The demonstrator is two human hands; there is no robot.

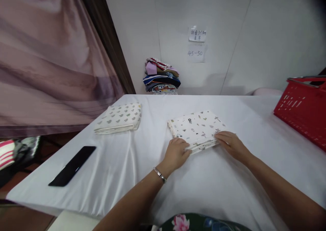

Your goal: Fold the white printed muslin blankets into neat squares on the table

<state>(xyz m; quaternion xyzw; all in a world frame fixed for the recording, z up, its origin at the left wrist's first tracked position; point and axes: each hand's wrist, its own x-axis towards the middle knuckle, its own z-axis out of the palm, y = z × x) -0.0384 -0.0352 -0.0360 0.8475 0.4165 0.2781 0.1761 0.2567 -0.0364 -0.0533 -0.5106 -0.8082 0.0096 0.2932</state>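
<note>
A folded white cloth with small printed plants and figures lies flat on the white-covered table, its layers showing along the near edge. At the near left corner, my left hand has its fingers closed on that edge, with a bracelet on the wrist. My right hand grips the near right corner, fingers together on top and thumb partly hidden. Farther left rests another folded cloth, cream with rows of grey-green motifs; neither hand touches it.
A black flat slab, perhaps a phone, lies on the tablecloth at the left. The red basket stands at the right edge. Behind the table, a stack of folded fabrics rises against the wall. A pink curtain hangs at the left.
</note>
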